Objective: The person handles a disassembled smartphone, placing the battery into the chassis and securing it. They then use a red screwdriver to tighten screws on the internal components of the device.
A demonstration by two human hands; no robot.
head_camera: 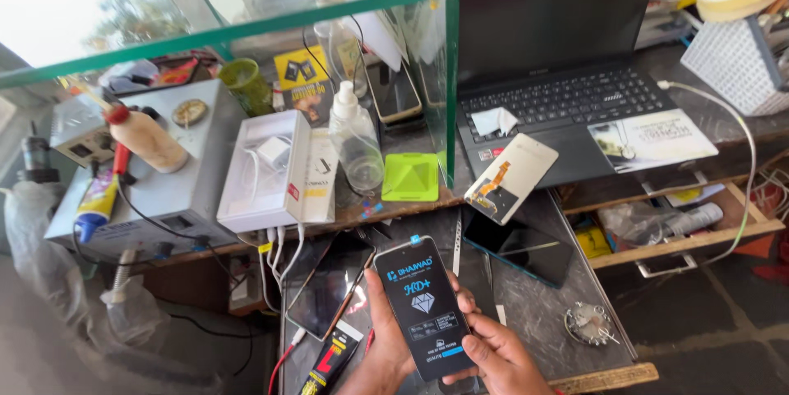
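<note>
Both hands grip black phone screen (423, 306) with printed protective film, held face-up above dark counter (534, 304). Left hand (386, 337) wraps its left edge; right hand (493, 354) pinches lower right corner, thumb on glass. Risks — thin panel flexing under corner pinch, or slipping onto loose display panel (516, 244) and second dark phone (329, 284) just beside. Red-tipped probe (283, 358) lies near left wrist — snag hazard.
</note>
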